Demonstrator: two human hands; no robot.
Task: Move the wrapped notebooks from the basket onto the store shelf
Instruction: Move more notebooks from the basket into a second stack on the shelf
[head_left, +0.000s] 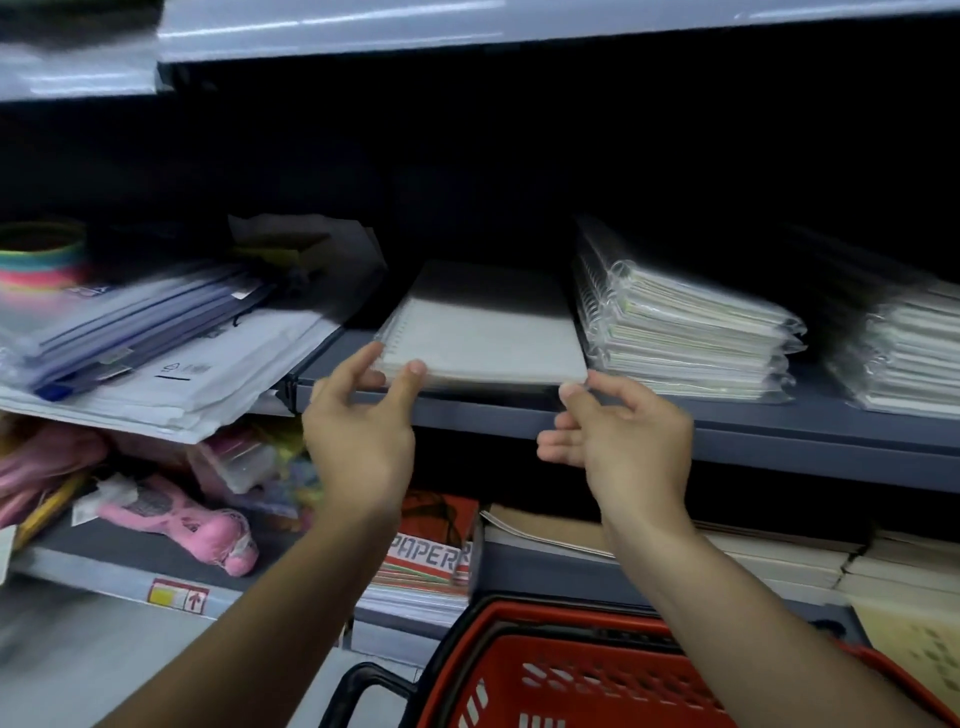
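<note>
Head view: wrapped notebook (483, 332) lies flat on the grey shelf (727, 431) at frame centre, spiral binding along its left edge, long axis running from the shelf lip back into the dark recess. Its near edge sits at the shelf's front lip.

Left hand (358, 426) at the near-left corner, thumb and fingertips lightly pinching the wrapped edge by the spiral. Right hand (618, 441) at the near-right corner, thumb tip touching the edge, fingers loosely curled below the lip; no real grasp there that I can make out.

Both hands sit just in front of the notebook, equally near, one per corner. The notebook lies directly away from them, up-frame. Judgement: any further seating is a straight push along that long axis, deeper onto the shelf.

Stack of wrapped spiral notebooks (685, 332) right beside it, nearly touching its right edge. Red basket (582, 670) at lower centre; contents not visible.
</note>
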